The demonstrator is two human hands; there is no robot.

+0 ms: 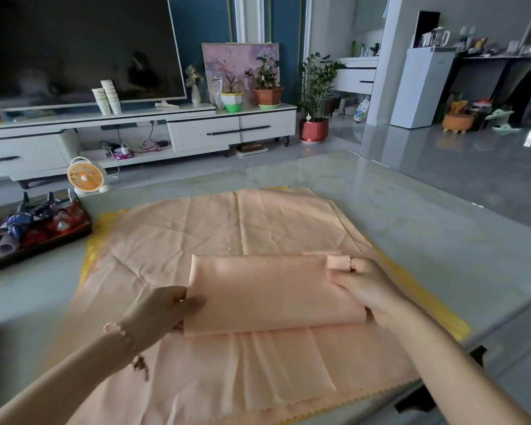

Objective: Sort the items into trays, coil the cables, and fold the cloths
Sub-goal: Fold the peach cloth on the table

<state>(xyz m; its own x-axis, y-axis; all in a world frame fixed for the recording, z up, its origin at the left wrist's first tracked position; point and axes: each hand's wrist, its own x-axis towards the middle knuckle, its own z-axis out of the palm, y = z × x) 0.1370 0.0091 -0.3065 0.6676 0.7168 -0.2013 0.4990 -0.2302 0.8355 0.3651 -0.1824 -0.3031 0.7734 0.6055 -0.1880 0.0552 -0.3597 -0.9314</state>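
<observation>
The folded cloth [273,292], a peach band several layers thick, sits toward 6 o'clock on a spread cloth [227,222] of the same colour. That sheet lies over a yellow cloth [436,308] on the table [442,210]. My guess is that the person is part-way through folding, and the band now needs one more turn or a halving end to end.

To do that well, I would square the two short ends first and hold the layers taut so none slips. I would lift only the band, since the sheet beneath is the same peach and could easily get pinched along with it. Pressing the crease flat after each turn would give a neat packet.

The left hand [163,311] comes in from 7 o'clock, back upward, at the band's 9 o'clock end. Its grip is closed on the edge, thumb on top and fingers tucked under. The right hand [365,286] reaches from 5 o'clock to the 3 o'clock end. Its grip is closed too, with fingers curled round the far corner and the heel of the hand at the near corner. Both wrists sit low over the table.

A tray [43,245] holding mixed items stands at 9 o'clock on the table.
</observation>
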